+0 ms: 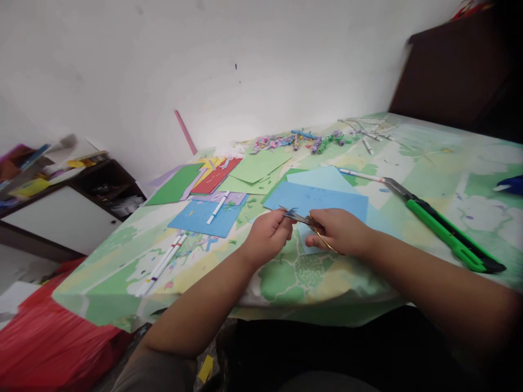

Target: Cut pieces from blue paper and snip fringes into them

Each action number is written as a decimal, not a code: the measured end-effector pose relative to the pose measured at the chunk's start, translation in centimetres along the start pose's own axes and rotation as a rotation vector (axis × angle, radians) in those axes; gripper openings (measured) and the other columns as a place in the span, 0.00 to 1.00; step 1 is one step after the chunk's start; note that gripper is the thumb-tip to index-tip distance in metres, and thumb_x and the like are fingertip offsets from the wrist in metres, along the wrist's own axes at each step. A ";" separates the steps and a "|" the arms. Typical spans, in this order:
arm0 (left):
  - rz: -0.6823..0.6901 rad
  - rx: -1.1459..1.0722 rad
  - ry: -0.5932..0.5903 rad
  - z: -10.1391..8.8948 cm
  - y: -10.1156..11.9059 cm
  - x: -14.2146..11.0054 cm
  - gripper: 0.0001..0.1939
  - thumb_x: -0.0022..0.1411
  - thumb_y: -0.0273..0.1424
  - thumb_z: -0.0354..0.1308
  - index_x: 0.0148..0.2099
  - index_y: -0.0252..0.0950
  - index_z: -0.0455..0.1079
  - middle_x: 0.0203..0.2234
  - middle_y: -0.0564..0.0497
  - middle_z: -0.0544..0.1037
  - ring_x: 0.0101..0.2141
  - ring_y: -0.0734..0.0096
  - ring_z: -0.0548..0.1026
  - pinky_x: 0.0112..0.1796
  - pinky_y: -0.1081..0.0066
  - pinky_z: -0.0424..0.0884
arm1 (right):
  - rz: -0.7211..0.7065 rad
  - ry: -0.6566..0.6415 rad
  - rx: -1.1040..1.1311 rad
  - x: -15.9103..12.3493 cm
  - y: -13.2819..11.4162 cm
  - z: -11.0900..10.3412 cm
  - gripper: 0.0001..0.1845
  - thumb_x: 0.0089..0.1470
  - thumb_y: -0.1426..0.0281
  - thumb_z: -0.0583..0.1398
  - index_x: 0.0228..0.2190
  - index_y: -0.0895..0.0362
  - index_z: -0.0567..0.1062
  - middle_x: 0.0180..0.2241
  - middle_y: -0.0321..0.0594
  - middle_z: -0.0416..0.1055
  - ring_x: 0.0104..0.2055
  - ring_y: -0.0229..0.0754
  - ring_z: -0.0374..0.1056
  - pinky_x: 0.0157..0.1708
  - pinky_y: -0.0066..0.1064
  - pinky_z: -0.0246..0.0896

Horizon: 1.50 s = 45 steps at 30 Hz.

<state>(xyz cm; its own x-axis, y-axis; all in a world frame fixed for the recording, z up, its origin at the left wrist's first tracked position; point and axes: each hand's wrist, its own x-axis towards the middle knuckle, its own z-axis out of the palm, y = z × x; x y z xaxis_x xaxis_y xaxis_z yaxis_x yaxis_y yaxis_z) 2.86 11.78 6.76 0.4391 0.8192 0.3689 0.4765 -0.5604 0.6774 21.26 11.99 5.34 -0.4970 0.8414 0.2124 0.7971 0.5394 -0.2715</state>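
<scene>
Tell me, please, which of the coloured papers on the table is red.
The red paper lies between the dark green paper on the picture's left and the light green papers on the right; no other large sheet is red.

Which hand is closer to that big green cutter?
The right hand. The green cutter lies off to its right, past the wrist; the left hand is farther away, at the blade end of the scissors the right one holds.
</scene>
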 end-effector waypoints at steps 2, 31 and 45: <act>0.018 0.011 -0.004 0.0 -0.1 0.0 0.16 0.59 0.31 0.42 0.21 0.35 0.59 0.13 0.57 0.63 0.18 0.80 0.63 0.25 0.76 0.59 | -0.007 -0.011 0.016 0.0 0.0 0.0 0.22 0.45 0.48 0.50 0.22 0.56 0.60 0.20 0.35 0.62 0.22 0.36 0.54 0.21 0.26 0.43; -0.035 -0.258 -0.048 0.4 -0.3 -0.1 0.15 0.60 0.36 0.43 0.26 0.34 0.60 0.13 0.59 0.63 0.14 0.83 0.61 0.21 0.78 0.59 | 0.015 0.131 -0.181 -0.1 0.2 0.4 0.27 0.42 0.43 0.50 0.23 0.57 0.64 0.21 0.38 0.67 0.23 0.40 0.61 0.20 0.27 0.39; -0.091 -0.183 0.037 0.6 0.0 0.0 0.17 0.60 0.35 0.43 0.21 0.34 0.58 0.12 0.58 0.61 0.15 0.82 0.61 0.21 0.77 0.58 | 0.005 0.044 -0.050 -0.1 0.1 0.1 0.24 0.44 0.47 0.50 0.23 0.56 0.61 0.21 0.36 0.64 0.23 0.37 0.57 0.21 0.26 0.41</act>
<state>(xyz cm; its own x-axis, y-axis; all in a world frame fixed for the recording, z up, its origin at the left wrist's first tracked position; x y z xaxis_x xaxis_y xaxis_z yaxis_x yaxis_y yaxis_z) 3.35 11.66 6.36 0.3710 0.8711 0.3218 0.3652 -0.4555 0.8119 21.32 11.96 5.25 -0.4785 0.8409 0.2528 0.8161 0.5322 -0.2253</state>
